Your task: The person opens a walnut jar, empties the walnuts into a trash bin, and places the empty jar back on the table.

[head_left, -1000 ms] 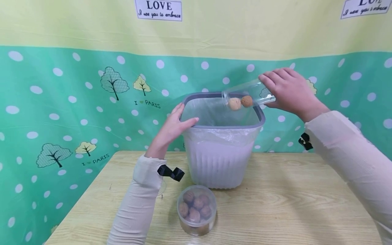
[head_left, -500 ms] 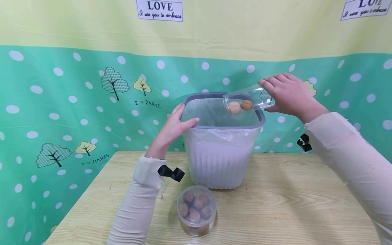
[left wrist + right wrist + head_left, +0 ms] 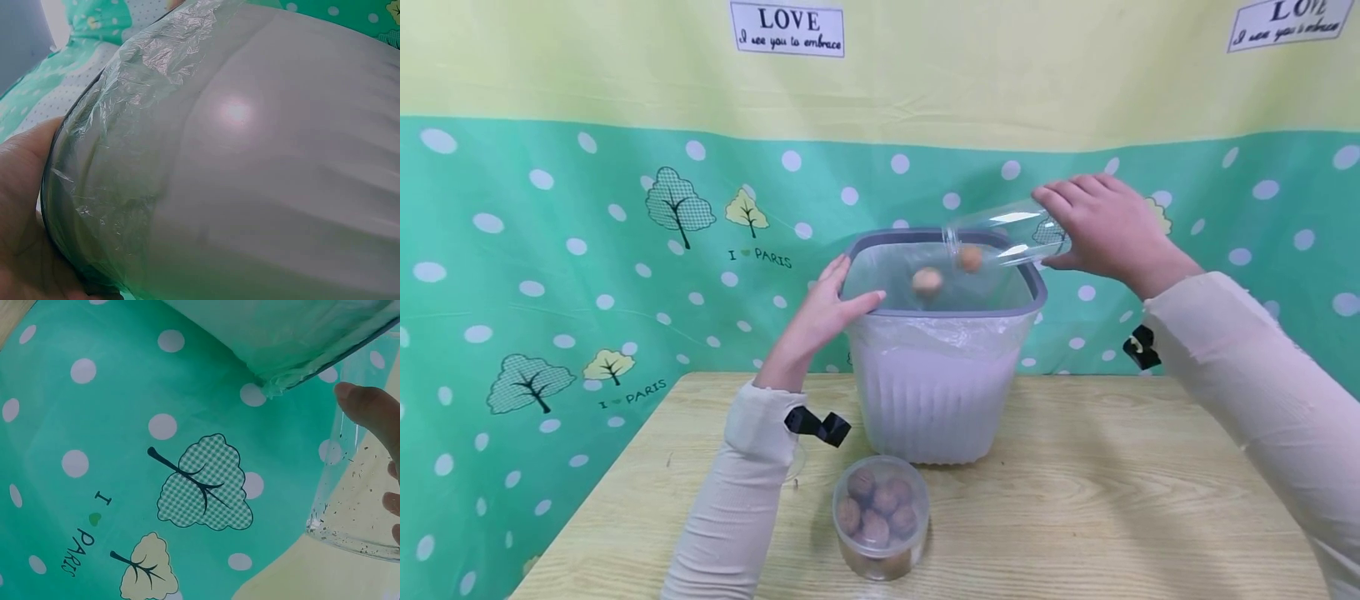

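A pale trash bin (image 3: pixel 932 392) with a grey rim and a clear bag liner stands on the table. My left hand (image 3: pixel 820 321) grips its rim at the left, the thumb over the near edge; the left wrist view shows this hand (image 3: pixel 25 206) against the bagged rim. Above the bin's right side, my right hand (image 3: pixel 1108 225) holds a clear jar (image 3: pixel 1011 225) tilted, mouth to the left. One pale walnut (image 3: pixel 927 282), blurred, is outside the jar over the bin's opening. A browner walnut (image 3: pixel 971 258) lies at the jar's mouth. Dark crumbs cling inside the jar (image 3: pixel 350 506).
In front of the bin stands a round lidded tub (image 3: pixel 880 517) with several walnuts. A clear disc (image 3: pixel 796 462) lies partly behind the left wrist. The wooden table (image 3: pixel 1112 483) ends at a patterned curtain (image 3: pixel 587 292) behind.
The pale walnut has left the jar and moved left over the bin's opening. The browner one has rolled to the jar's mouth. The left hand has stayed on the rim.
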`<state>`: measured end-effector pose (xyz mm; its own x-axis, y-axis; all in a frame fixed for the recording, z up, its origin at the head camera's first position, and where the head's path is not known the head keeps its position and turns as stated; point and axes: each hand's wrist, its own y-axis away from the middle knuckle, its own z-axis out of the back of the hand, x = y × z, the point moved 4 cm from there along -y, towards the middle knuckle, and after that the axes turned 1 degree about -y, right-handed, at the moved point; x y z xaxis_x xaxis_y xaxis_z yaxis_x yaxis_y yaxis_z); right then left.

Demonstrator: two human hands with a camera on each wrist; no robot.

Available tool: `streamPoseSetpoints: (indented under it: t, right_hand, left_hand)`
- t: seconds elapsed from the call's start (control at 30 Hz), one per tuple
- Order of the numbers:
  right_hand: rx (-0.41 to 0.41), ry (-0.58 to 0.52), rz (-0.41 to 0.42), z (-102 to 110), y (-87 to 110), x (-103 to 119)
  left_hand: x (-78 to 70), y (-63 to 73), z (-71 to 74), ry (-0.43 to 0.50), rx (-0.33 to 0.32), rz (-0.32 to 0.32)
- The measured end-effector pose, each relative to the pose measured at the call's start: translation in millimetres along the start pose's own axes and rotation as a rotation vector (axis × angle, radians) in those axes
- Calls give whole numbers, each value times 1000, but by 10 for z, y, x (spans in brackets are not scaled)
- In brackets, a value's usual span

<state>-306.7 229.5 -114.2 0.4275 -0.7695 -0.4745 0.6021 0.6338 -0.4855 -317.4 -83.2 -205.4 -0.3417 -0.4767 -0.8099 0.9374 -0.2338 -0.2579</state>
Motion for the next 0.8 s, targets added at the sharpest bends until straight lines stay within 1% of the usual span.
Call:
streamPoseSetpoints:
  t: [0.1,0.27,0.53,0.6,0.77,0.8]
  right_hand:
    - [-2,-20,-28,4,3,-13]
    - [-8,-24,-46,14,14,-27]
    - [32,-2,-27,-48,35,-22]
    - [22,8,-22,-58,43,-19]
    - [-60,0,-41,-30,50,-32]
    - [-60,8,-36,-27,50,-30]
  left_hand:
    - [9,-6,-1,-3,1,-2]
    - [12,-8,6,-6,0,-7]
    - [11,-3,13,-6,3,-2]
    - [11,-3,13,-6,2,0]
    - [12,-5,10,0,4,-1]
    - [12,-7,10,1,5,-3]
